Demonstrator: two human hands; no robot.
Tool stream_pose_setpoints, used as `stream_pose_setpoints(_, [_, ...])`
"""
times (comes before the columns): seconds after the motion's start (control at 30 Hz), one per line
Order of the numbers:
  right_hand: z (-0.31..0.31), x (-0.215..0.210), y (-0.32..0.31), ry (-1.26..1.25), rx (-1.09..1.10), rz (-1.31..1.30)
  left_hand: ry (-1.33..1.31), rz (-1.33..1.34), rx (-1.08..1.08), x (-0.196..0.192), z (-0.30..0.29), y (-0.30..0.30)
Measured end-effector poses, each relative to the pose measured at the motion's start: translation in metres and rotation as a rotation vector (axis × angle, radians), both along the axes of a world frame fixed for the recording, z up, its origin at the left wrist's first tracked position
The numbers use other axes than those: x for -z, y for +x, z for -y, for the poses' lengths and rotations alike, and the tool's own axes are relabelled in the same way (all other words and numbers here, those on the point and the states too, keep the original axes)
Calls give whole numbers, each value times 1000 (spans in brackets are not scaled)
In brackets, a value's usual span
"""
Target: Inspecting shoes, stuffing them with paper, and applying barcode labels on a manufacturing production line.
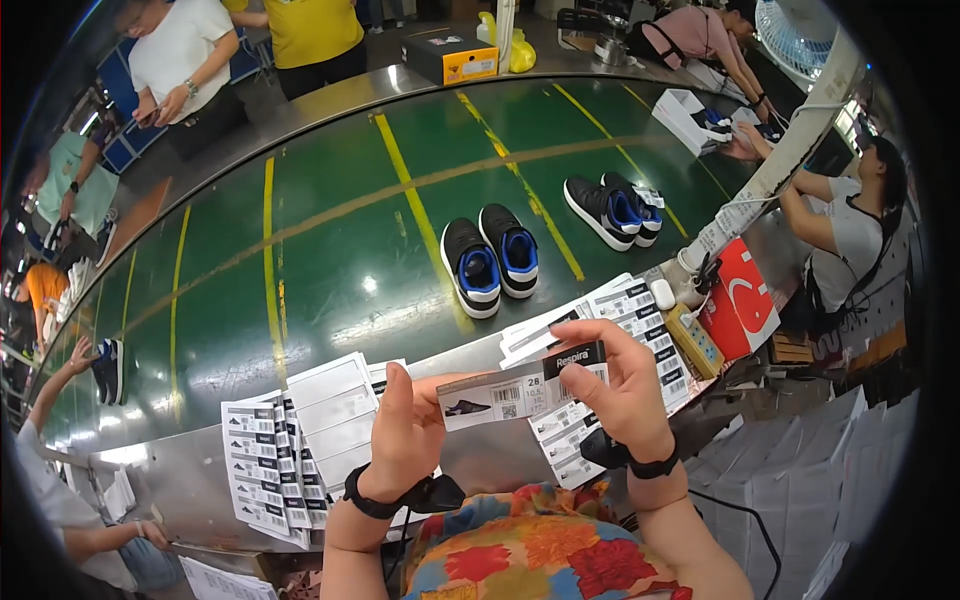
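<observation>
Both hands hold a grey and white printed shoe label (490, 402) with a black end, a small shoe picture and barcodes. My right hand (630, 405) pinches its black end between thumb and fingers. At the other end, my left hand (400, 440) has its fingers partly hidden behind the label, its thumb raised apart from it. Sheets of similar labels (262, 465) lie below left, and more label sheets (568, 448) lie beside my right hand. Beyond the label, a pair of black shoes (470, 262) with blue linings and white heels stands on the green conveyor belt (340, 230).
Another black pair (600, 212) with a tag stands farther right. A power strip (694, 340), white earphone case (662, 293) and red box (740, 300) sit right of the labels, near a slanted post (770, 170). Co-workers sit and stand around the belt; one hand (80, 355) touches shoes far left.
</observation>
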State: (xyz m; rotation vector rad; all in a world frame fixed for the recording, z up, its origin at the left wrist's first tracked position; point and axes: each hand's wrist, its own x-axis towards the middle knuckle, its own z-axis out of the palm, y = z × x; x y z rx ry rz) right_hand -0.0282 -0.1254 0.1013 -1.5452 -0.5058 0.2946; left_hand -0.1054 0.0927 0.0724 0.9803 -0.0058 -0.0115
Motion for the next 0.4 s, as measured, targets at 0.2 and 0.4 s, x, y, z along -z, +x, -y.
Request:
stream_pose_setpoints(0.2, [-10,13,34,-199,44,203,146,-4,-24,26,-9,18])
stream_pose_setpoints(0.4, [-16,111,169,-314,328,195,148,-360,297,107,-14,68])
